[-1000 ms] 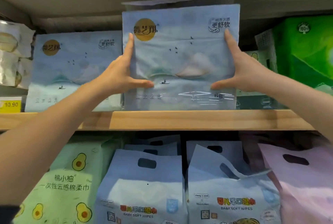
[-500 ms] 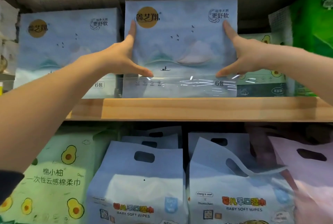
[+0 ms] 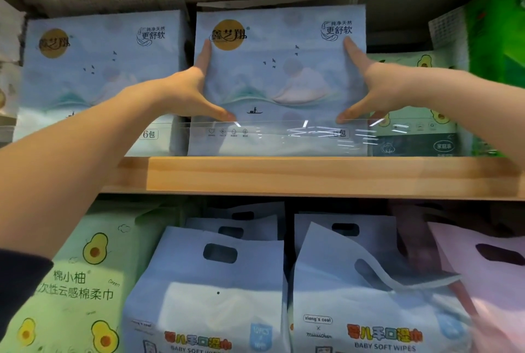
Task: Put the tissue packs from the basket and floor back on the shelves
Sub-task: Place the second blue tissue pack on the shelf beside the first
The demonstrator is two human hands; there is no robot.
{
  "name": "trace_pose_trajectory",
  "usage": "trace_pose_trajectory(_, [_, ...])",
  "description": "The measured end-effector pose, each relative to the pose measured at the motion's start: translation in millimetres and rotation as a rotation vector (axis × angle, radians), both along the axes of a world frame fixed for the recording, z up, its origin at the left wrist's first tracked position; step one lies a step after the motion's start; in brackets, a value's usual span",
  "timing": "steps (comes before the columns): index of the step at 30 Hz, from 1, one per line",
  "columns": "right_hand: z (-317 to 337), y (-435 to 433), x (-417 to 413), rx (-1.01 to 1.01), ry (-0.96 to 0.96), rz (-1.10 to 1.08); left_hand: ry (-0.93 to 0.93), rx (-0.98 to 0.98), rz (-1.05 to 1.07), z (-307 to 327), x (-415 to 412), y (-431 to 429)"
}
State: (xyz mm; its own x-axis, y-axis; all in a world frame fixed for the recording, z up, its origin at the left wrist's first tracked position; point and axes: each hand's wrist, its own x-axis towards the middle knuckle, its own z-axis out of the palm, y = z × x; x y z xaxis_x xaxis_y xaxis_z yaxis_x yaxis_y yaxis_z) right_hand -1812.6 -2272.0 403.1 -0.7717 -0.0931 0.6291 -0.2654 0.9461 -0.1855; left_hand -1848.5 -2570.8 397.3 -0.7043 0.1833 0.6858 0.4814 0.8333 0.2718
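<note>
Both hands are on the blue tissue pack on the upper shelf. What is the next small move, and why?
Probably let go and draw both hands back. The blue tissue pack stands upright on the wooden shelf, level with its twin pack; left hand and right hand only flank it.

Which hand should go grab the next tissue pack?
Probably either. The left hand and right hand press matching sides of the blue tissue pack, which sits on the wooden shelf. Neither looks freer.

Wooden shelf (image 3: 312, 175), pale blue tissue pack (image 3: 279, 82) upright at its middle, matching blue pack (image 3: 96, 80) just left of it, avocado-print pack (image 3: 412, 114) just right, green pack (image 3: 497, 54) beyond that
</note>
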Motion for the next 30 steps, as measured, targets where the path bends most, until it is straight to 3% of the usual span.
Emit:
trace_pose_trajectory(20, [-5,-10,27,-0.081,-0.025,0.033,-0.017,-0.026,-0.006,-9,21,-10])
trace_pose_trajectory(30, [-7,-3,47,0.0,0.033,-0.111,0.02,-0.012,-0.028,-17,44,-23])
